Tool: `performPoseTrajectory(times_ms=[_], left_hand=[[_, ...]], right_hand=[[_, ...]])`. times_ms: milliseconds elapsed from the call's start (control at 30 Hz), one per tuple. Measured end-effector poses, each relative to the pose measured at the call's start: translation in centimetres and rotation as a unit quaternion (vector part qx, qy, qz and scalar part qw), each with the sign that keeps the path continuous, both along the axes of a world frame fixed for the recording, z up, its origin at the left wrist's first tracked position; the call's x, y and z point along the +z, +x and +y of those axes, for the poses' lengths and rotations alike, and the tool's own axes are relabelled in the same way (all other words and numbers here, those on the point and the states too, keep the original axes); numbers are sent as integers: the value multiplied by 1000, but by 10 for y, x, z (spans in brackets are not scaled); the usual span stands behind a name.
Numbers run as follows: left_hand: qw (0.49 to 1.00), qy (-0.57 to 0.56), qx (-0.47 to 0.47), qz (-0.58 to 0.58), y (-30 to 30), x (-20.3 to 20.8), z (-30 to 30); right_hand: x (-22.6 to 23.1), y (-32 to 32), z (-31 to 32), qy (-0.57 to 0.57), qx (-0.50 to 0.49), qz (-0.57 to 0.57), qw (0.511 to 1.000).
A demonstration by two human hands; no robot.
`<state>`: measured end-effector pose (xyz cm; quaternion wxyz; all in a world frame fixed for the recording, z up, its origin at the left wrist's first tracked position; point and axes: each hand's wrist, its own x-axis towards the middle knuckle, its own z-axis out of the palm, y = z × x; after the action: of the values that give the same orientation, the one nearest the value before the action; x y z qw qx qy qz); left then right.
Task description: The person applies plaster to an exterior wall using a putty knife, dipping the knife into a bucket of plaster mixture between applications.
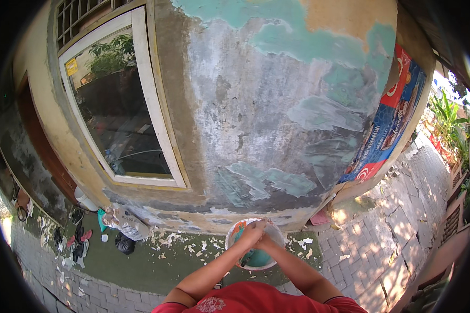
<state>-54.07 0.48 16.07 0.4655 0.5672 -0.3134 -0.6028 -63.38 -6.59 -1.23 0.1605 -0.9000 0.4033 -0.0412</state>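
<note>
In front of me stands a round white bucket [282,241] with blue-green paste [259,257] in it. My left hand [252,235] and my right hand [265,241] meet above its opening, fingers closed and pressed near each other. What they hold is hidden by the hands themselves. An orange and teal patch [238,228] shows at the bucket's left side, and a small dark object [244,260] is below my left wrist. Beyond the bucket rises a wall [235,104] with scraped grey areas and uneven blue-green patches.
A white-framed window [159,99] is on the left of the wall. Below it sit a white sack [132,225], a black bag [124,243] and several sandals [79,242]. Paint flakes litter the green ground strip [162,268]. A printed banner [384,122] hangs right of the corner, above grey paving [360,250].
</note>
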Motion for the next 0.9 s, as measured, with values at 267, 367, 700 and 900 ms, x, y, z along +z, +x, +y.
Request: performPoseTrajectory(times_ms=[267, 367, 700, 900], left_hand=[[1000, -8, 23, 8, 3, 5, -3], [1000, -7, 21, 14, 3, 2, -9], [999, 18, 39, 33, 5, -8, -8], [996, 26, 44, 79, 10, -3, -8]], right_hand=[[73, -16, -4, 135, 6, -54, 989], [53, -20, -22, 215, -54, -37, 974], [66, -38, -18, 279, -125, -112, 945], [87, -63, -17, 269, -154, -151, 938]])
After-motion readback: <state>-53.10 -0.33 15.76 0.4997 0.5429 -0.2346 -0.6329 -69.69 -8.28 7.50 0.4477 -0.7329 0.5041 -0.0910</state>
